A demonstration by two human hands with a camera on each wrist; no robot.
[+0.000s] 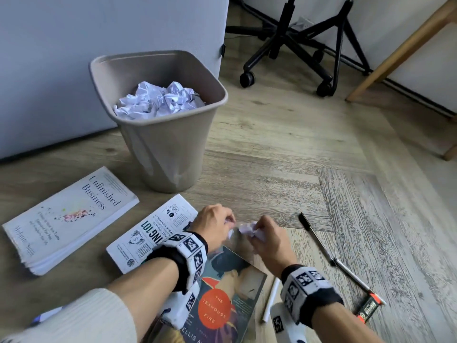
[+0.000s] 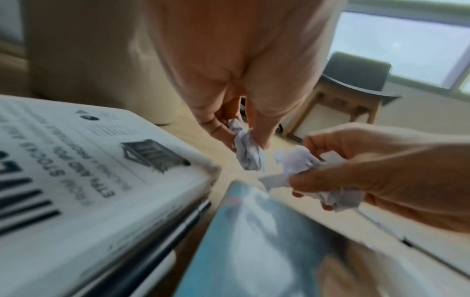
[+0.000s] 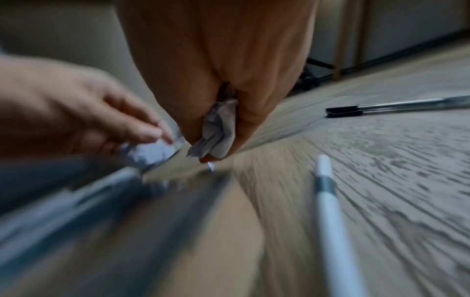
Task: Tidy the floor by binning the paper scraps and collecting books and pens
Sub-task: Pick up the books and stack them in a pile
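My left hand pinches a small crumpled paper scrap just above the far corner of the books. Beside it, my right hand grips another crumpled scrap, seen bunched between its fingers in the right wrist view. The two hands nearly touch. A taupe bin holding several paper balls stands behind them. Three books lie on the floor: a white one, a black-and-white one and a teal novel. A black pen, a silver pen and a white pen lie to the right.
An orange-and-black marker lies by the silver pen. A wheeled office chair base and a wooden table leg stand at the back right. A grey panel rises behind the bin. Wood floor stretches right of the bin.
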